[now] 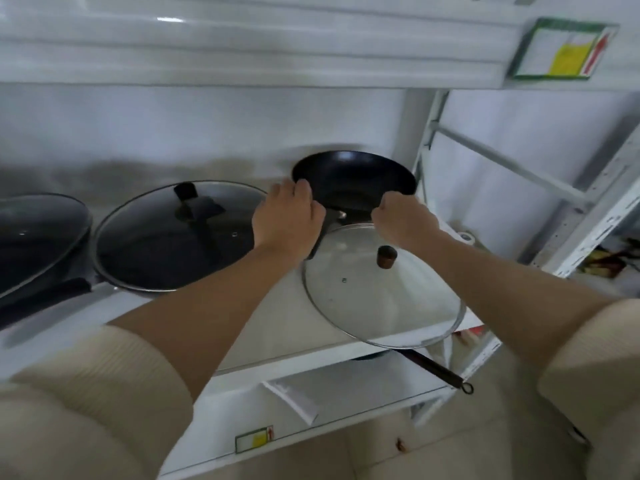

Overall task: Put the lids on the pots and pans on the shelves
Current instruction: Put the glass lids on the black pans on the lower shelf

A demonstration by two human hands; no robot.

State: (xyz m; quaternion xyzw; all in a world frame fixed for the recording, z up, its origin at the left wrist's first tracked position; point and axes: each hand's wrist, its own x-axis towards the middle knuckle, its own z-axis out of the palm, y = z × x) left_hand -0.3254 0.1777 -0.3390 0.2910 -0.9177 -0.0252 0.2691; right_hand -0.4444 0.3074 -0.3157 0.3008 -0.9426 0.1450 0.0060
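Now both hands, left hand (287, 216) and right hand (403, 218), clamped on empty black pan (356, 178).

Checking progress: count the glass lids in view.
3. One on the pan at the far left, one on the middle pan, one loose on the shelf at the right, before the uncovered pan. Others may be hidden outside the frame.
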